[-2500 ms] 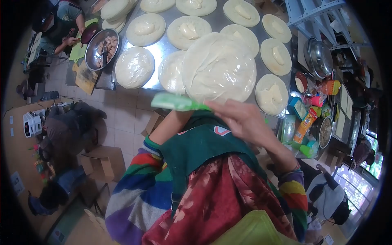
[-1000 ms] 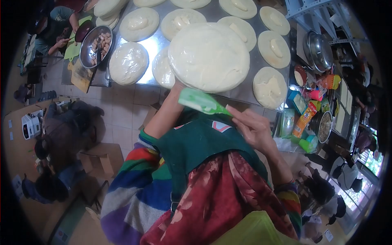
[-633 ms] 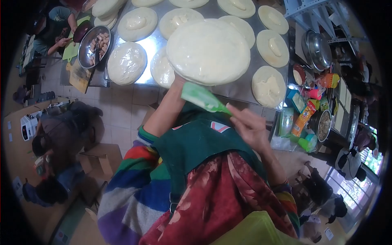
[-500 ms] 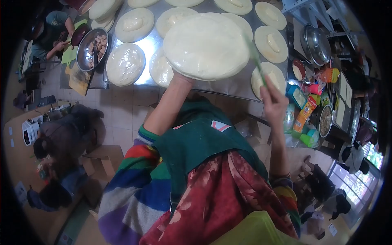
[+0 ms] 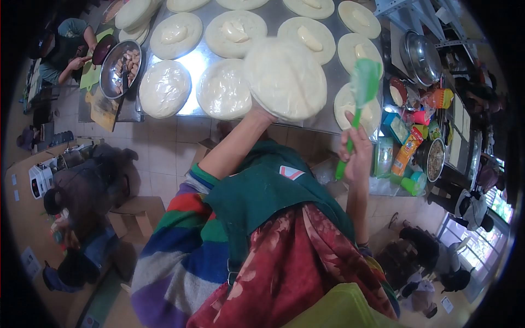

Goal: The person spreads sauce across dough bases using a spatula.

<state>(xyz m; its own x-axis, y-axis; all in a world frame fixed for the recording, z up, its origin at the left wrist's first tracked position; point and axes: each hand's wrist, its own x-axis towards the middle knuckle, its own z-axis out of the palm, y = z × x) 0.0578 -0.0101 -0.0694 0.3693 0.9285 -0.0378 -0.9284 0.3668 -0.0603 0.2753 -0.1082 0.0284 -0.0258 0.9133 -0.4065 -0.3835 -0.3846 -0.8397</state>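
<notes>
My left hand is under a large round cream-coated layer, supporting it above the table's front edge; its fingers are hidden beneath. The layer is tilted and slightly blurred. My right hand grips the handle of a green spatula, whose blade points up and is smeared with cream. Behind it lies a round layer with cream on top. On the metal table to the left are two glossy coated rounds. Several more rounds farther back carry dollops of cream.
A metal bowl of brown chunks stands at the left, by a cutting board and a co-worker's hands. Packages, a green cup and a bowl are at the right. An open cardboard box sits below left.
The held layer has moved right and tilted, uncovering rounds behind it. My right hand has moved right with the spatula, away from the layer, and the blade has turned upward.
</notes>
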